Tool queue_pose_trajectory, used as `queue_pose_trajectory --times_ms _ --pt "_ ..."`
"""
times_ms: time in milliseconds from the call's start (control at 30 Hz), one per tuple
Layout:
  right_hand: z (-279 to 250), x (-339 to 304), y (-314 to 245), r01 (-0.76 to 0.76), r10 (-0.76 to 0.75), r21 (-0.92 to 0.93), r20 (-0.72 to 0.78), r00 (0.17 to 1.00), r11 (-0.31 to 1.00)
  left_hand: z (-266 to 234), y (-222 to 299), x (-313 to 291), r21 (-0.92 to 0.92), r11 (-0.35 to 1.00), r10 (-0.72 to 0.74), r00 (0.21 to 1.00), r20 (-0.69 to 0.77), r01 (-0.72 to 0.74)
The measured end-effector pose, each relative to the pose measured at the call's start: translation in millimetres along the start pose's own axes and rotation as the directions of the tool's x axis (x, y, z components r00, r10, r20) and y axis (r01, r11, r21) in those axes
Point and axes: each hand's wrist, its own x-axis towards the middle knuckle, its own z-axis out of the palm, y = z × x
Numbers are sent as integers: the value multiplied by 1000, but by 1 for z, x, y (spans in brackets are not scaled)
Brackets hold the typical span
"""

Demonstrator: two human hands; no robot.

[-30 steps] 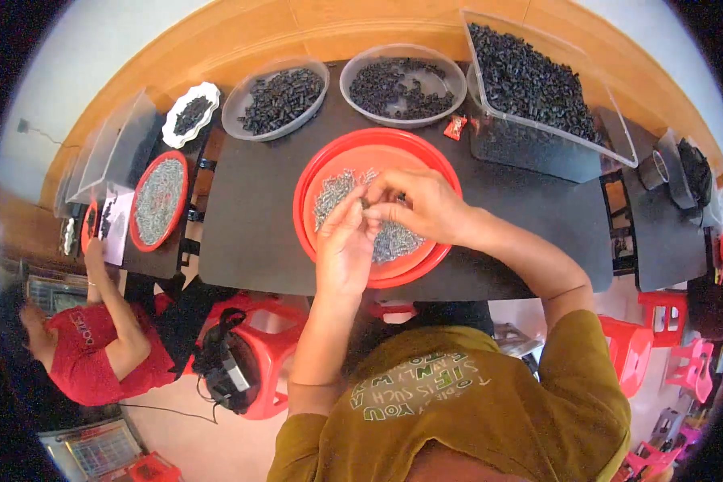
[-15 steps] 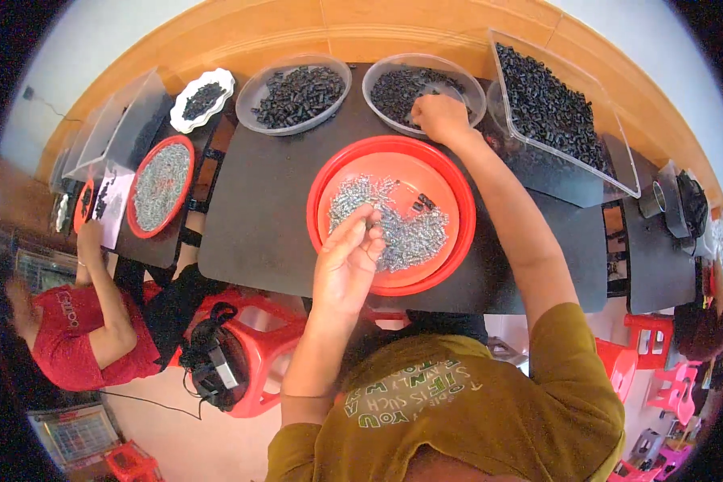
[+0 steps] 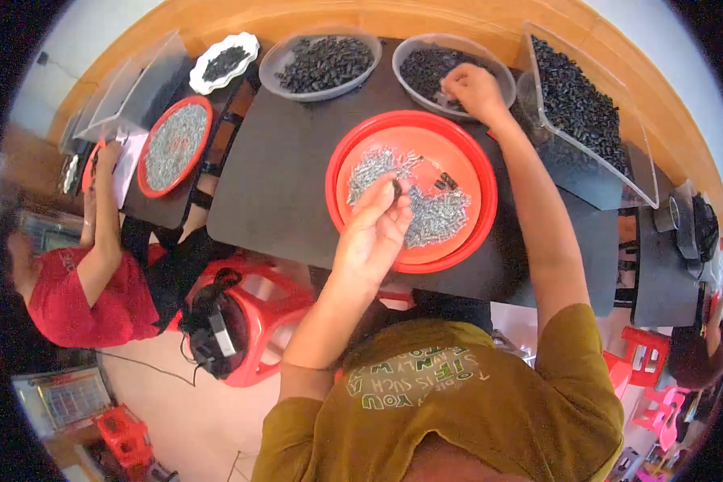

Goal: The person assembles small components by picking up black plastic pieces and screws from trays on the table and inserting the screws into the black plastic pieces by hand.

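My left hand [image 3: 375, 229] is closed in a pinch, palm up, over the near left part of the red basin [image 3: 332, 189]. A small black plastic piece [image 3: 397, 189] shows between its thumb and fingertips. Shiny small metal pins [image 3: 435, 218] lie heaped in the basin, with a few black pieces [image 3: 445, 181] among them at the right. My right hand [image 3: 475, 92] reaches over the near right rim of a round clear tub [image 3: 410, 90] of small black parts [image 3: 427, 68]. Its fingers are bent together; whatever they hold is too small to make out.
Left of that tub stands another clear tub [image 3: 275, 83] of larger black pieces. A deep clear bin [image 3: 574, 186] heaped with black pieces is at the right. On the left table, a co-worker in red [image 3: 96, 293] works beside a red tray of metal pins [image 3: 173, 148].
The view has shifted, moving the tabletop up and right in the picture. My right hand's fingers have risen from the black parts. The black piece in my left hand shows more clearly.
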Motion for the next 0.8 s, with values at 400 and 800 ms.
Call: queue_pose_trajectory --times_ms 400,800 --pt "-1 -143 -90 -307 -12 829 353 935 468 16 -24 6 -2 997 71 997 -37 -72" --pt "4 -151 -97 -210 -81 947 236 968 242 33 -32 3 17 979 201 972 124 -205"
